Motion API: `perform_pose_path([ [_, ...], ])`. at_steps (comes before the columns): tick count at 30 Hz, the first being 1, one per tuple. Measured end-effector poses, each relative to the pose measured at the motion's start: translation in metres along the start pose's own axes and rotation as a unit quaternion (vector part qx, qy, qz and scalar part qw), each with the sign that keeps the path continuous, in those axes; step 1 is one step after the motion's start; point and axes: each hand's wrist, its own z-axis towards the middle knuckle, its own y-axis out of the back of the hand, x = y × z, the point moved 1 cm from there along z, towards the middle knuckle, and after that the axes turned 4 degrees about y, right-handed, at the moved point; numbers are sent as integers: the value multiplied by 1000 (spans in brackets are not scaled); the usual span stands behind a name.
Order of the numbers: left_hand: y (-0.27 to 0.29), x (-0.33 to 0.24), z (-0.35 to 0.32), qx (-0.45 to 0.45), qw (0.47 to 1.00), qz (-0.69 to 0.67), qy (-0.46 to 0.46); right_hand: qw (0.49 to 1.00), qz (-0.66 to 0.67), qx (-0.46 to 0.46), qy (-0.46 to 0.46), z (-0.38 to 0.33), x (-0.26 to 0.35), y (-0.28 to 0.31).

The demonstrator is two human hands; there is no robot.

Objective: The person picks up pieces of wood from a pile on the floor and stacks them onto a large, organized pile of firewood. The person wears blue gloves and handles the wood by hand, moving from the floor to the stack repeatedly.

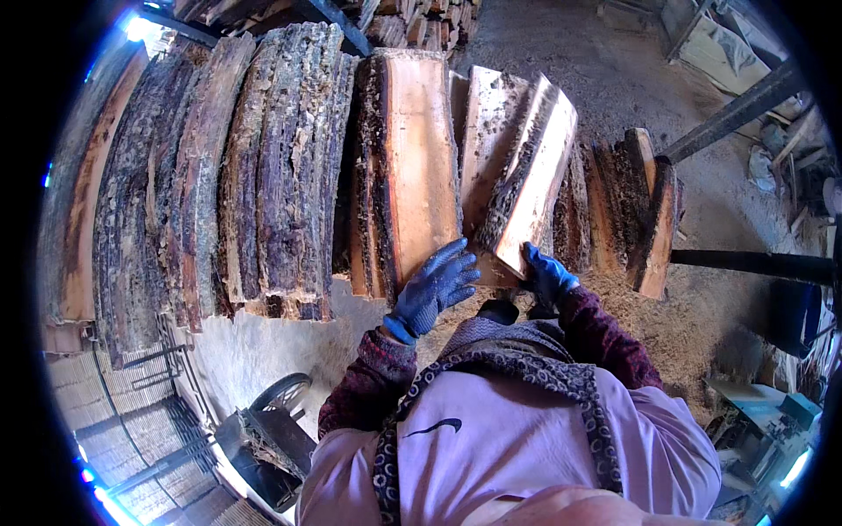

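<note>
Lilac shirt [517, 438], left hand [431, 287] spread by broad slab [423, 158], right hand [549, 277] pinching tilted board [540, 180], barky slabs [285, 167] alongside

sawdust [710, 316] litters the floor [263, 351]; whatever bears the row of bark-edged slabs [421, 149] is hidden beneath them.

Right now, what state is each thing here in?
Wide slab: pale face exposed
Slanting slab: askew, bark along one side
Left slab row: mostly bark-covered
Left hand: gloved, open, at wide slab's lower end
Right hand: gloved, touching slanting slab's lower end; grip partly hidden
Floor: littered with debris
</note>
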Motion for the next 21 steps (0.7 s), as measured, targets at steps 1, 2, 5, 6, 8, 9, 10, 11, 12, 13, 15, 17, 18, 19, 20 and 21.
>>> perform_pose_path([
  [1,1,3,-1,11,1000,-10,3,999,43,-31,4,-7,3,-12],
  [2,3,2,2,24,1000,-15,2,994,87,-61,13,-12,10,-26],
  [5,8,2,-2,43,999,-30,0,968,232,-93,-29,-34,38,-77],
  [6,9,3,-2,45,998,-33,2,958,265,-100,-42,-37,43,-83],
  [8,7,-1,0,54,998,-25,2,963,254,-59,-64,-2,14,-38],
  [9,5,-4,0,58,998,-17,1,964,258,-30,-51,15,0,-14],
  [10,7,-1,0,58,998,-15,4,960,273,-43,-40,20,-6,-10],
  [11,8,0,1,65,998,-18,0,955,288,-56,-26,22,-10,-6],
  [12,11,2,1,69,997,-22,-2,943,315,-108,-9,18,-9,-18],
  [13,14,4,1,74,997,-25,-4,924,362,-125,6,12,-5,-26],
  [15,15,3,-1,73,997,-26,-5,878,460,-126,41,-6,10,-40],
  [17,11,3,-3,75,997,-14,-10,839,528,-121,46,-16,11,-27],
  [18,8,4,-3,68,998,-4,-2,863,489,-120,43,-25,7,-15],
  [19,3,3,-3,62,998,7,6,885,448,-119,39,-37,0,-4],
  [20,-2,6,0,60,998,17,18,904,408,-124,35,-54,-8,13],
  [21,-8,12,6,81,996,-18,45,914,383,-134,19,-67,-17,37],
])
